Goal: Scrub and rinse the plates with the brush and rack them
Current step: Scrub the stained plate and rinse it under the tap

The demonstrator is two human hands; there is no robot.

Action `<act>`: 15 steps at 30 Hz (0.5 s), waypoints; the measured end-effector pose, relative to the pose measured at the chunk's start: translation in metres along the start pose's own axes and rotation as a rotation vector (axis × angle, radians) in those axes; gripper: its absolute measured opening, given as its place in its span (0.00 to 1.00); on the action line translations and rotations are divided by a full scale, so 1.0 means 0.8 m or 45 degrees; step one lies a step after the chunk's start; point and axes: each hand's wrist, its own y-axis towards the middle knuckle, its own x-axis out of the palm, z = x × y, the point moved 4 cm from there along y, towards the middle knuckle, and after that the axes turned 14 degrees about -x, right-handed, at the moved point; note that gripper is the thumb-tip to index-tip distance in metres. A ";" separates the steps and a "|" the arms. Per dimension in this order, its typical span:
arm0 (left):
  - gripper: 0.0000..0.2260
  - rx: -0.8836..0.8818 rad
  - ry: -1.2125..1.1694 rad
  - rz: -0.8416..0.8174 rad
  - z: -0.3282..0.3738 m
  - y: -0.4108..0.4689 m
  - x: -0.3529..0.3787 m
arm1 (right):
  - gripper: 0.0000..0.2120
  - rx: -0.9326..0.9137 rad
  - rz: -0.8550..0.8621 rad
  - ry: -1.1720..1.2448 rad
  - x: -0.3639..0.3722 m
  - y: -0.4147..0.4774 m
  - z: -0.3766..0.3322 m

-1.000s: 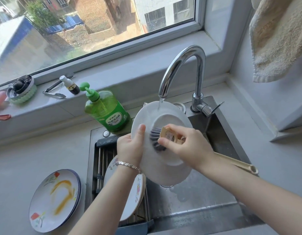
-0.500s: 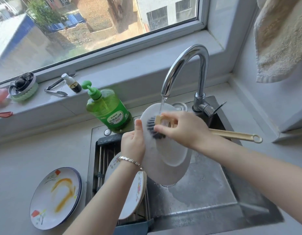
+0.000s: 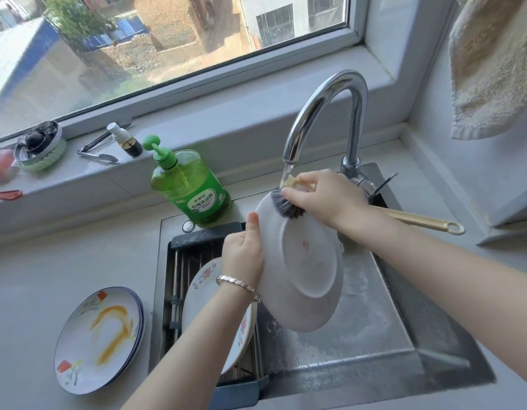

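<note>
My left hand (image 3: 242, 253) grips the left rim of a white plate (image 3: 303, 270) held upright over the sink, its underside facing me. My right hand (image 3: 324, 195) holds the head end of a wooden-handled brush (image 3: 289, 210), whose dark bristles press on the plate's top edge under the running tap (image 3: 324, 113). The brush handle sticks out to the right past my wrist. Flower-patterned plates (image 3: 203, 291) lean in the dark drying rack (image 3: 179, 261) on the sink's left side. A stack of dirty plates (image 3: 99, 338) smeared with orange sauce lies on the counter at left.
A green dish-soap pump bottle (image 3: 191, 187) stands behind the rack. The steel sink basin (image 3: 374, 335) is wet and sudsy. On the window sill lie tongs (image 3: 96, 149), a small spray bottle (image 3: 124, 140) and a round scrubber holder (image 3: 39, 146). A beige towel (image 3: 493, 66) hangs at upper right.
The brush has moved from the middle of the plate's underside up to its top rim, under the water stream. My left hand has turned the plate more edge-on.
</note>
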 end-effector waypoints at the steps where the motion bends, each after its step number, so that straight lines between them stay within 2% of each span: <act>1: 0.26 -0.026 -0.021 0.002 -0.001 0.002 0.000 | 0.16 -0.130 -0.015 -0.045 0.007 -0.009 -0.016; 3: 0.25 -0.076 -0.071 0.021 -0.003 0.005 -0.002 | 0.15 -0.342 -0.024 -0.104 0.021 -0.038 -0.042; 6: 0.23 -0.157 -0.152 0.053 -0.005 0.007 -0.009 | 0.20 -0.531 0.064 -0.248 0.039 -0.090 -0.051; 9: 0.22 -0.142 -0.178 0.089 -0.001 0.004 -0.014 | 0.25 -0.672 0.102 -0.322 0.055 -0.118 -0.048; 11: 0.23 -0.104 -0.205 0.079 0.003 0.000 -0.013 | 0.24 -0.661 0.180 -0.325 0.047 -0.104 -0.050; 13: 0.22 -0.081 -0.198 0.104 0.008 -0.003 -0.014 | 0.23 -0.538 0.253 -0.253 0.030 -0.081 -0.051; 15: 0.21 -0.075 -0.194 0.115 0.012 -0.005 -0.016 | 0.23 -0.511 0.254 -0.214 0.028 -0.077 -0.055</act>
